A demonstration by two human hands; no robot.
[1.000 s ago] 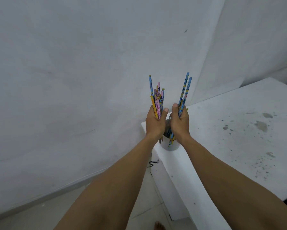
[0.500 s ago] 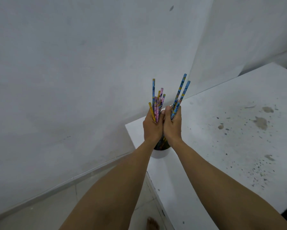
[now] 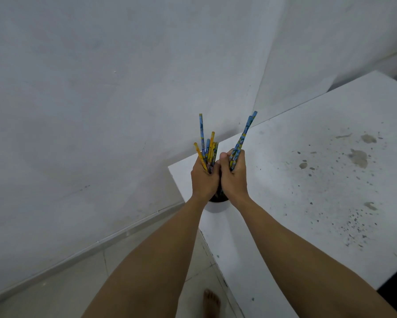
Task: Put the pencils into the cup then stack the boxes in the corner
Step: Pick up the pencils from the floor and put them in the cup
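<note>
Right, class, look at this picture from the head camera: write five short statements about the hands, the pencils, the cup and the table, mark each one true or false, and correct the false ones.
1. Both hands grip pencils. True: the left hand holds the larger bunch of pencils, and the right hand holds the blue pencils.
2. The cup stands in the middle of the table. False: it stands by the edge of the table, near a corner.
3. The table top is spotless. False: dark stains and specks mark it.
4. The pencils point upward. True.
5. Boxes stand stacked on the table. False: no boxes are in view.
</note>
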